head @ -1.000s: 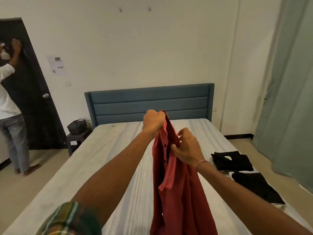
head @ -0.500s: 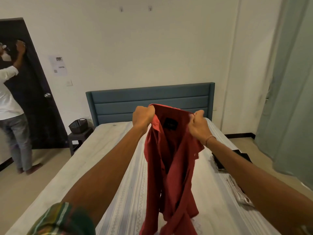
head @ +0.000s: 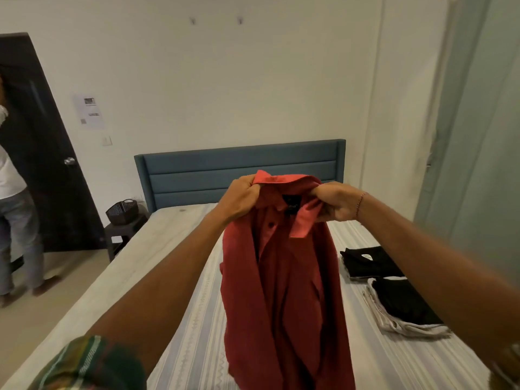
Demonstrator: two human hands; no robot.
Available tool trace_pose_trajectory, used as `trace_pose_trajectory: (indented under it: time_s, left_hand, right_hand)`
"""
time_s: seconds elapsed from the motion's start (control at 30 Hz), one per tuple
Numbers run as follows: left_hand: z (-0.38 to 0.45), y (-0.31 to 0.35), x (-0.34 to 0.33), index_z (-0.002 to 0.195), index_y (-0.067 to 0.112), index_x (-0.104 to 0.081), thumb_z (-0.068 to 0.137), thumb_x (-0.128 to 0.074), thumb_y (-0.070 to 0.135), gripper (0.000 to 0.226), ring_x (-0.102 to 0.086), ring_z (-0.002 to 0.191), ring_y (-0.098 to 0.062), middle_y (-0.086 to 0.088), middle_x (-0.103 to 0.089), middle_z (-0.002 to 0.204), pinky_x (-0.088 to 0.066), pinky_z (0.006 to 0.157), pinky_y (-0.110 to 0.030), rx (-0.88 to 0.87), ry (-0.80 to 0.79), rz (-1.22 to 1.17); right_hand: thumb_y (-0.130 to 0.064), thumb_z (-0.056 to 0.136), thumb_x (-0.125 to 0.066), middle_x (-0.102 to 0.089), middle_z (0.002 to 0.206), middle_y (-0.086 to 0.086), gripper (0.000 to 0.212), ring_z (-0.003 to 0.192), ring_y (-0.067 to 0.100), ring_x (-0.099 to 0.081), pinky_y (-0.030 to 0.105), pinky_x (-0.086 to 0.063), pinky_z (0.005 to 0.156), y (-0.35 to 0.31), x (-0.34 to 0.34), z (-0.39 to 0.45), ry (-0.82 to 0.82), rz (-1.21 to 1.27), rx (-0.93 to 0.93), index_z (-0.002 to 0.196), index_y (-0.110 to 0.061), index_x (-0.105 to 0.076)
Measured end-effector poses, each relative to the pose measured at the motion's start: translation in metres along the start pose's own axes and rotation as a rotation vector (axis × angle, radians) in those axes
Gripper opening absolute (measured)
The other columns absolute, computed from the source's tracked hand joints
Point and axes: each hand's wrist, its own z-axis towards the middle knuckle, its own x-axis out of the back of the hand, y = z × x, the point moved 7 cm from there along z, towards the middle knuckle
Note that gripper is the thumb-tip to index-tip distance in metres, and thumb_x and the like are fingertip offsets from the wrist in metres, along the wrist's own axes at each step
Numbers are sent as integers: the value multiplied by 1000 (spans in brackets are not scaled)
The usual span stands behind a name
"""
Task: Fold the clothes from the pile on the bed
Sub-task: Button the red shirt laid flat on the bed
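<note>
Left hand (head: 239, 199) and right hand (head: 339, 202) gripping red shirt (head: 281, 277) collar above bed (head: 183, 319), black basket (head: 122, 211) on side table (head: 123, 230)

This is a bedroom in a home, shown by the bed (head: 174, 277) with its blue padded headboard (head: 239, 175), a small side table (head: 123, 232) beside it, a dark door (head: 47, 164) and a pale green curtain (head: 484, 136).

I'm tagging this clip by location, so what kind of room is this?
Most likely a bedroom: a bed with a padded blue headboard, a small bedside table, and folded clothes lying on the mattress.
</note>
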Motion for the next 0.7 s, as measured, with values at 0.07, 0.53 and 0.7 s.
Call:
trace_pose_trajectory:
  time_s: [0.07, 0.53, 0.7]
  left_hand:
    - [-5, 15, 3, 76, 4, -61, 104, -41, 19, 38, -55, 68, -16, 0, -64, 75, -47, 70, -39, -59, 21, 53]
    - [-104, 63, -58, 102, 14, -62, 108, -38, 22, 27, -61, 79, -22, -7, -66, 88, -52, 65, -33, 416, 245, -429]
    - [-125, 84, -81, 138, 18, -59, 104, -38, 9, 41, -63, 111, -19, -3, -67, 124, -50, 103, -35, 286, 346, -285]
  right_hand:
    - [-39, 106, -44, -69, 88, 7, 29, 79, 21, -69, 38, -57, 70, 7, 6, -11, -37, 53, 13, 106, -15, -60]
    - [-14, 88, -74, -75, 79, -4, 8, 75, 8, -70, 34, -56, 78, 29, 51, -117, 19, -992, 738, 81, -15, -72]
    - [-38, 93, -67, -71, 72, 8, 34, 60, 24, -63, 37, -58, 65, 40, 65, -151, 422, -974, 940, 83, -7, -75]
